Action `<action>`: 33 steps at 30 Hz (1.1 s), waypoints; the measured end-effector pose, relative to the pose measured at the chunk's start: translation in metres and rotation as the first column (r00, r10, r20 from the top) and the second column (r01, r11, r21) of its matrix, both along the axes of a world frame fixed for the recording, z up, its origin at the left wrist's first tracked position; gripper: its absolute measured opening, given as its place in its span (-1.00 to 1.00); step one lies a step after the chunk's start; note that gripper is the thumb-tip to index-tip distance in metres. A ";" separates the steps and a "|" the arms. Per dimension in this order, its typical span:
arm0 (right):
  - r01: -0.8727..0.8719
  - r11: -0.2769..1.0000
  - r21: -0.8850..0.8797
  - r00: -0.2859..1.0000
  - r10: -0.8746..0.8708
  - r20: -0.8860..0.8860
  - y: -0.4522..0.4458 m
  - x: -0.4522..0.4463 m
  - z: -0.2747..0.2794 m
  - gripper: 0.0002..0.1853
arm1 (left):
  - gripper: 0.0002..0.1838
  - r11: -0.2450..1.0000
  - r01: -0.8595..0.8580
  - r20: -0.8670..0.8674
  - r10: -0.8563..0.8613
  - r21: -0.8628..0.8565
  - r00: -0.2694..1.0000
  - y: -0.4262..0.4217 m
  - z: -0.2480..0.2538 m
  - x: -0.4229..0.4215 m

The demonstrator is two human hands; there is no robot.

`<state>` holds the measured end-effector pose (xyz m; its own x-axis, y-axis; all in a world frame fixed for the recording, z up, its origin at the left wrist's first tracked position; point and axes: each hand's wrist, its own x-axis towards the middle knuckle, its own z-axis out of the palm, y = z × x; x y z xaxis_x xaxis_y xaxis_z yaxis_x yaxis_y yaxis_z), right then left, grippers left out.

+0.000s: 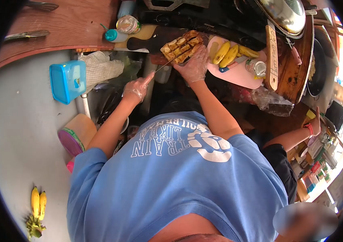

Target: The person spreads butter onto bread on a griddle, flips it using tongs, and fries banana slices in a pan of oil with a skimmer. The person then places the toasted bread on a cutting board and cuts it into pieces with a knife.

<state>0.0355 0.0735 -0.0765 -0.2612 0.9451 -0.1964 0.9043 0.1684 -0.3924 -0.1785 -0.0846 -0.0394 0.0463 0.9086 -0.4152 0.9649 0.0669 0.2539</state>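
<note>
My left hand [136, 89], in a clear plastic glove, is closed around the handle of a knife [164, 66], with the index finger stretched along it. The thin blade reaches to the near edge of a browned block of toasted bread [181, 46] scored into small pieces. My right hand [194, 67], also gloved, grips the bread's right side with fingers bent over it. Under the bread is a dark wooden cutting board [152, 39] with a handle at its left. A pink board [244, 74] right of my right hand bears yellow bananas [228, 55] and a blue-handled tool [228, 67].
An open can [256, 67] and a wooden spatula [272, 60] lie to the right, near a lidded pan [290, 18]. Left are a teal-capped bottle [115, 36], a can [128, 24] and a blue container [68, 82]. Another person's arm [294, 137] reaches in at right.
</note>
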 end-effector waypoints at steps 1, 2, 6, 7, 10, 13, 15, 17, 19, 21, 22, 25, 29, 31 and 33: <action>0.001 1.000 0.002 1.000 -0.001 0.001 0.000 0.001 0.000 0.43 | -0.32 0.999 -0.029 -0.010 0.029 -0.026 1.000 -0.002 0.001 0.000; 0.000 1.000 0.005 1.000 0.000 -0.021 -0.001 0.002 0.000 0.42 | -0.34 0.997 -0.059 -0.020 0.058 -0.053 0.998 -0.005 0.003 -0.001; 0.000 1.000 0.007 1.000 0.000 -0.011 0.000 0.000 0.004 0.42 | -0.36 0.991 -0.080 -0.066 0.073 -0.104 0.995 -0.016 0.015 -0.007; 0.003 1.000 0.010 1.000 -0.003 -0.011 0.000 0.000 0.004 0.42 | -0.31 0.996 -0.057 -0.064 0.052 -0.071 0.997 -0.019 0.016 -0.010; 0.015 1.000 -0.001 1.000 -0.015 -0.015 0.002 0.001 0.008 0.44 | -0.29 0.998 -0.022 -0.087 0.016 -0.060 0.996 -0.021 0.037 -0.016; -0.003 0.999 -0.040 0.999 0.001 -0.044 0.003 0.007 0.009 0.43 | -0.35 0.995 -0.093 -0.029 0.095 0.042 0.995 -0.037 0.050 -0.021; -0.061 0.996 0.067 0.975 0.074 -0.211 0.000 0.018 0.003 0.39 | -0.40 0.973 -0.162 0.075 0.152 0.164 0.986 -0.047 0.053 -0.017; -0.032 0.997 0.066 0.963 0.048 -0.265 -0.010 0.044 0.024 0.28 | -0.51 0.886 -0.417 0.467 0.288 0.202 0.836 -0.046 0.054 -0.005; -0.078 0.997 0.018 0.900 0.078 -0.428 -0.029 0.076 0.035 0.04 | -0.56 0.928 -0.019 0.104 -0.021 0.372 0.994 -0.037 0.049 0.008; -0.064 0.997 -0.054 0.909 0.036 -0.416 -0.046 0.120 0.057 -0.28 | -0.52 0.927 0.078 0.186 -0.155 0.367 0.970 -0.017 0.034 0.042; -0.045 0.996 -0.079 0.925 0.012 -0.379 -0.057 0.142 0.055 -0.40 | -0.47 0.971 -0.020 0.424 -0.086 0.239 0.902 -0.012 0.006 0.059; 0.059 0.976 -0.208 0.972 -0.103 -0.209 -0.086 0.205 0.049 -0.61 | -0.41 0.999 0.039 0.599 -0.030 -0.002 0.800 0.033 -0.046 0.129; 0.195 0.942 -0.274 0.973 -0.221 -0.066 -0.109 0.262 0.044 -0.62 | -0.35 0.948 0.270 0.350 -0.198 -0.169 0.915 0.101 -0.006 0.233; 0.313 0.895 -0.318 0.947 -0.320 0.033 -0.113 0.280 0.049 -0.60 | -0.34 0.931 0.327 0.146 -0.305 -0.161 0.941 0.119 0.012 0.264; 0.350 0.849 -0.396 0.928 -0.373 0.020 -0.113 0.297 0.054 -0.55 | -0.20 0.952 0.229 0.130 -0.205 -0.203 0.970 0.128 0.008 0.285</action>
<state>0.3327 -0.0400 -0.0227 0.0625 0.8263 -0.5598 0.8468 -0.3408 -0.4085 0.1063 0.0433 -0.0315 0.2868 0.7612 -0.5817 0.9303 -0.0765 0.3587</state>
